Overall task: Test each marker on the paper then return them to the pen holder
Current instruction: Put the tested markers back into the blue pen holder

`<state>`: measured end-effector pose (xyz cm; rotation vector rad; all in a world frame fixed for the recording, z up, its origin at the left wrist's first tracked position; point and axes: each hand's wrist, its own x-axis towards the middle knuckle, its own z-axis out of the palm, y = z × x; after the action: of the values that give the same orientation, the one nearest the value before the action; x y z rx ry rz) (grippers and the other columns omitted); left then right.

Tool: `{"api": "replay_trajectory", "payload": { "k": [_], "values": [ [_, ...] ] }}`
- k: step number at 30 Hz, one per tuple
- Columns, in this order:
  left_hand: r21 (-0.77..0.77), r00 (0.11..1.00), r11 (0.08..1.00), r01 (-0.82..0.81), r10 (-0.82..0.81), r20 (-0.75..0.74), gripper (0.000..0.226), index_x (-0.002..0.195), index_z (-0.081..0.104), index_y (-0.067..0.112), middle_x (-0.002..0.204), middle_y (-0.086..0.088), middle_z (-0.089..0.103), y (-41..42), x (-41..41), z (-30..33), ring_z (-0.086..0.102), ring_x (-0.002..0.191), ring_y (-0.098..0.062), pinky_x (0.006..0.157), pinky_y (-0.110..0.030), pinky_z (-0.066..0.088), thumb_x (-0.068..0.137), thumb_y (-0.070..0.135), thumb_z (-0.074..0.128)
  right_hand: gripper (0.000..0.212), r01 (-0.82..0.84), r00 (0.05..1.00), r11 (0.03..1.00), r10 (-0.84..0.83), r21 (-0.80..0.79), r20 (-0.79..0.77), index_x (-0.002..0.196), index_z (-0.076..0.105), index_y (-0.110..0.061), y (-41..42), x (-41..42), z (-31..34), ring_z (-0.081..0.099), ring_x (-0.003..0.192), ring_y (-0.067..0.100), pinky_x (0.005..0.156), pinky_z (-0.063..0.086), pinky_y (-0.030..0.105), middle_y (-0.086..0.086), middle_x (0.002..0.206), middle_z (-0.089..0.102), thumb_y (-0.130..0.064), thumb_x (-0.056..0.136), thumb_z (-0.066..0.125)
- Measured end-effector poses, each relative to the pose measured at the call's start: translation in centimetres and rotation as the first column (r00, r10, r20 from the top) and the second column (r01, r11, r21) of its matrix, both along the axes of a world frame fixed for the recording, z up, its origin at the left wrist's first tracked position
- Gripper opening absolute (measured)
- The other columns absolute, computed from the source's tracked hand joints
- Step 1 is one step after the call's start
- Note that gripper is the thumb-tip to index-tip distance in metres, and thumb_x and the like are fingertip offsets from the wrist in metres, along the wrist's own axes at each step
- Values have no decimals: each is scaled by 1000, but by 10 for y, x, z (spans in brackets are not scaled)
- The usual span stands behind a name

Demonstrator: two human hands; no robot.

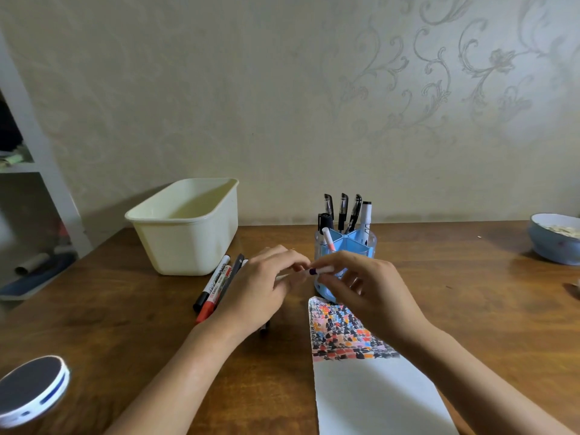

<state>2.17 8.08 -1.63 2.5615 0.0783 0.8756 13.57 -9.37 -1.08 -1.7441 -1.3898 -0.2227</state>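
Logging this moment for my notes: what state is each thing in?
Purple marker: pinched by left hand and right hand.
Pen holder: upright, holding pens.
Paper: flat, top covered with test marks.
Loose markers: lying capped on table.
Cream bin: open.

Two hands (260, 287), one purple marker (317, 271) between them. One blue holder (361, 243) with six pens (342, 208), three markers (213, 284) plain on the desk (125, 309), maybe more hidden. One paper (376, 397), one cream tub (185, 227), one bowl (552, 243), one round device (31, 387).
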Motion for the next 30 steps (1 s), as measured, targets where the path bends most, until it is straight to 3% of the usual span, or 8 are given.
{"api": "replay_trajectory", "payload": {
  "k": [3,6,8,11,17,22,27,30],
  "values": [
    [-52,1000,999,3,-2,9,32,128,60,33,105,18,61,-2,1,-1,58,104,-2,83,-14,49,97,28,61,9,24,991,991,-6,134,-133,101,68,-29,-3,3,8,67,67,8,58,52,20,-17,87,70,-25,94,63],
    [-72,1000,997,-2,2,-7,40,140,49,40,114,19,57,-5,-1,-1,55,110,0,83,-8,46,102,29,51,8,67,962,946,23,316,-272,95,61,-22,-11,8,24,63,58,13,53,50,23,-7,83,70,-20,100,55],
    [-44,1000,999,0,-2,-24,42,143,46,41,119,18,56,-6,-1,-1,52,113,-1,84,-9,45,103,27,47,13,122,958,896,6,426,-287,92,56,-21,-17,14,33,59,54,16,51,47,23,-6,80,68,-19,104,49],
    [-61,997,998,-8,3,-75,42,144,45,41,121,18,52,-6,0,-3,49,117,-2,92,-21,46,104,28,43,16,188,957,842,-42,506,-286,92,51,-25,-21,24,37,54,51,20,48,45,28,-5,80,65,-21,106,45],
    [-43,985,999,-9,2,-172,45,148,37,43,133,23,44,-6,2,-7,39,127,3,104,-24,39,104,34,42,12,303,941,845,-193,441,-277,96,50,-22,-22,34,25,56,52,20,50,45,29,-6,82,64,-22,106,44],
    [-65,979,998,-19,6,-204,48,148,29,51,136,22,42,-5,2,-6,37,129,4,105,-27,38,104,36,42,11,301,948,875,-233,378,-215,99,50,-22,-20,35,20,59,56,17,53,50,42,-4,85,64,-28,106,44],
    [-40,970,999,-22,12,-243,53,148,20,59,138,23,39,-6,1,-5,34,129,4,104,-24,35,104,38,42,12,291,954,892,-242,346,-177,108,55,-22,-18,32,19,63,68,12,56,48,30,-10,95,64,-29,105,46],
    [-31,968,999,-27,18,-251,53,147,18,61,136,24,39,-6,1,-4,34,127,6,101,-22,35,104,39,41,17,283,957,899,-239,335,-165,118,55,-23,-18,31,19,65,69,11,57,52,30,-11,97,65,-30,103,49]
  ]
}}
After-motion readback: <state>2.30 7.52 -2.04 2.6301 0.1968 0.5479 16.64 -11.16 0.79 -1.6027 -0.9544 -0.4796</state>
